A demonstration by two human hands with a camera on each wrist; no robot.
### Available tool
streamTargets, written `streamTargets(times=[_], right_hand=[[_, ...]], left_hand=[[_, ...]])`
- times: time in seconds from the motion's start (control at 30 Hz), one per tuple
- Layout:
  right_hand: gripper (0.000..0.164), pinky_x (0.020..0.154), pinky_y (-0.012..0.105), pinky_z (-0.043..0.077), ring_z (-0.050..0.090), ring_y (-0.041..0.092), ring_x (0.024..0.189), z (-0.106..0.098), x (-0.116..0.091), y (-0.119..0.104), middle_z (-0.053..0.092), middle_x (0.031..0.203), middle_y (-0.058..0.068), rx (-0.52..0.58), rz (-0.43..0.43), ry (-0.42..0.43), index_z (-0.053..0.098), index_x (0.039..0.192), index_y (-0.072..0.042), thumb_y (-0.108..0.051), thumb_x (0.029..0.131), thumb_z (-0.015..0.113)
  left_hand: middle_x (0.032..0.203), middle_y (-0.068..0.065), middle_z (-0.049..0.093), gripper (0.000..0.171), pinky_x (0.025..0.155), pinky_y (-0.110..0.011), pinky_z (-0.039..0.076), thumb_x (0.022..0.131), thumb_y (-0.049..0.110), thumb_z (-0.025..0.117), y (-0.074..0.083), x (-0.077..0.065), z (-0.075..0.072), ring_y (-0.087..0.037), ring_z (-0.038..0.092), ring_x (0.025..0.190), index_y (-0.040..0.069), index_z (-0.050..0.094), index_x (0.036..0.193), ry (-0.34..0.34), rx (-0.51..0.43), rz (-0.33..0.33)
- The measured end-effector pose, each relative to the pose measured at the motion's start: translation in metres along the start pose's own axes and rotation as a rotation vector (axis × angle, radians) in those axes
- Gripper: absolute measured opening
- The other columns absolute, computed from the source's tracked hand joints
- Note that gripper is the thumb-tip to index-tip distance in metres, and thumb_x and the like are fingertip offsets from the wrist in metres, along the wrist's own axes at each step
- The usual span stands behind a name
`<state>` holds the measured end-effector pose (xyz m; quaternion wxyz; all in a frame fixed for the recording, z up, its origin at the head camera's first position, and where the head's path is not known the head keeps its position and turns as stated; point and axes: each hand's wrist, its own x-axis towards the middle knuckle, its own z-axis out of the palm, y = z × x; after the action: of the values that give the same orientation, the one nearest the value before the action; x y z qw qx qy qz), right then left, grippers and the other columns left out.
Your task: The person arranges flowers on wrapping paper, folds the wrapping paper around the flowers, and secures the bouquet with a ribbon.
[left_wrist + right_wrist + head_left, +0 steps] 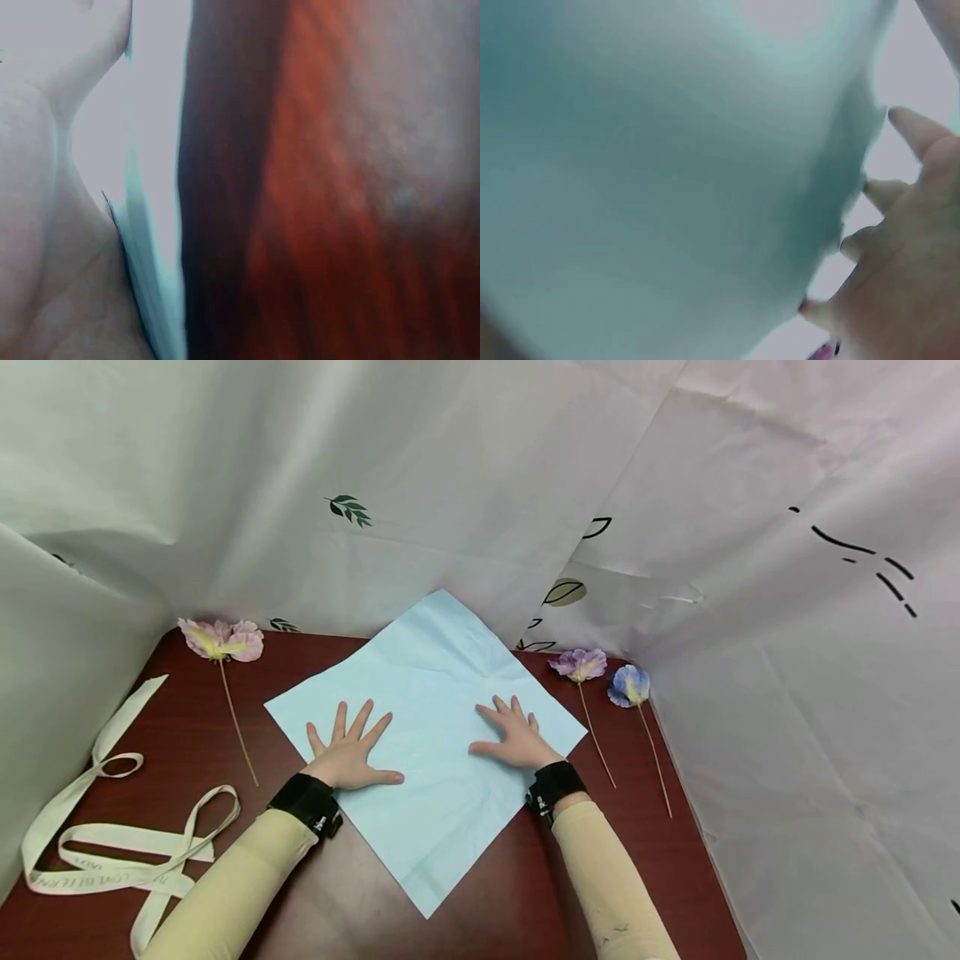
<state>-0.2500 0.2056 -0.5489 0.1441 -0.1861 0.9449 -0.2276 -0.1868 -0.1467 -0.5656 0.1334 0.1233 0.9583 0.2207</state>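
Observation:
A light blue square sheet of wrapping paper (435, 693) lies on the table, turned so one corner points toward me and the opposite corner meets the backdrop. My left hand (350, 760) rests on its left part with the fingers spread. On the right part, my right hand (516, 739) touches the sheet, its fingers also spread. Neither hand grips anything. The left wrist view shows the palm of the left hand (67, 285) beside the paper's edge (161, 247). Close up in the right wrist view, the fingertips of the right hand (907, 247) meet the paper (675, 180).
A pink flower (222, 639) on a thin stem lies at the left. Purple (581, 664) and blue (630, 685) flowers lie at the right. A loosely looped cream ribbon (97, 868) with lettering is at the left. White backdrop sheets (450, 468) surround the dark red table (480, 902).

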Motion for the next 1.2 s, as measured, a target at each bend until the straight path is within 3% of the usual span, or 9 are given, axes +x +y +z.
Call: streamTargets(times=[0.13, 0.23, 0.3, 0.43, 0.57, 0.87, 1.2], right_hand=[[0.053, 0.117, 0.054, 0.028, 0.035, 0.032, 0.147, -0.024, -0.008, 0.026, 0.049, 0.153, 0.01, 0.149, 0.053, 0.288, 0.056, 0.146, -0.019, -0.04, 0.098, 0.066], [0.035, 0.102, 0.049, 0.046, 0.06, 0.03, 0.123, -0.042, -0.02, 0.052, 0.067, 0.13, 0.01, 0.178, 0.21, 0.497, 0.067, 0.132, -0.015, -0.028, 0.099, 0.066], [0.032, 0.092, 0.051, 0.049, 0.064, 0.033, 0.112, -0.053, -0.029, 0.068, 0.069, 0.121, 0.012, 0.168, 0.346, 0.555, 0.069, 0.128, -0.013, -0.026, 0.099, 0.065], [0.036, 0.085, 0.057, 0.049, 0.063, 0.04, 0.106, -0.067, -0.046, 0.093, 0.065, 0.124, 0.019, 0.092, 0.554, 0.474, 0.063, 0.131, -0.01, -0.028, 0.1, 0.06], [0.035, 0.081, 0.055, 0.049, 0.063, 0.042, 0.102, -0.069, -0.058, 0.106, 0.063, 0.124, 0.023, 0.067, 0.645, 0.366, 0.061, 0.128, -0.007, -0.03, 0.102, 0.057], [0.026, 0.069, 0.049, 0.049, 0.064, 0.035, 0.085, -0.067, -0.067, 0.108, 0.068, 0.103, 0.019, 0.044, 0.664, 0.345, 0.069, 0.102, -0.007, -0.031, 0.098, 0.06], [0.023, 0.067, 0.046, 0.048, 0.063, 0.033, 0.08, -0.066, -0.07, 0.112, 0.068, 0.098, 0.016, 0.052, 0.647, 0.356, 0.068, 0.098, -0.009, -0.03, 0.099, 0.06]], left_hand=[[0.17, -0.01, -0.003, 0.118, 0.097, -0.079, -0.024, 0.071, 0.083, 0.067, 0.0, 0.0, 0.001, -0.047, -0.021, 0.15, 0.026, 0.021, 0.163, 0.013, -0.02, 0.004], [0.171, -0.01, -0.004, 0.118, 0.096, -0.081, -0.023, 0.07, 0.086, 0.065, -0.001, -0.001, 0.003, -0.047, -0.022, 0.15, 0.028, 0.02, 0.163, 0.025, -0.022, 0.012], [0.17, -0.01, -0.004, 0.118, 0.095, -0.081, -0.023, 0.07, 0.086, 0.065, -0.002, -0.002, 0.003, -0.047, -0.022, 0.149, 0.028, 0.021, 0.163, 0.03, -0.033, 0.019], [0.171, -0.007, -0.007, 0.122, 0.095, -0.076, -0.029, 0.067, 0.091, 0.062, -0.004, -0.002, 0.006, -0.042, -0.027, 0.149, 0.03, 0.019, 0.163, 0.017, -0.03, 0.0], [0.17, -0.005, -0.011, 0.124, 0.092, -0.072, -0.035, 0.065, 0.093, 0.059, -0.008, 0.001, 0.01, -0.039, -0.031, 0.148, 0.031, 0.016, 0.164, -0.007, -0.012, -0.009], [0.17, -0.005, -0.013, 0.127, 0.091, -0.072, -0.036, 0.064, 0.095, 0.059, -0.011, 0.007, 0.013, -0.038, -0.033, 0.147, 0.031, 0.014, 0.164, -0.021, 0.001, -0.007], [0.17, -0.005, -0.012, 0.124, 0.092, -0.073, -0.035, 0.066, 0.094, 0.058, -0.009, 0.007, 0.012, -0.039, -0.032, 0.148, 0.032, 0.015, 0.164, -0.007, -0.006, -0.001]])
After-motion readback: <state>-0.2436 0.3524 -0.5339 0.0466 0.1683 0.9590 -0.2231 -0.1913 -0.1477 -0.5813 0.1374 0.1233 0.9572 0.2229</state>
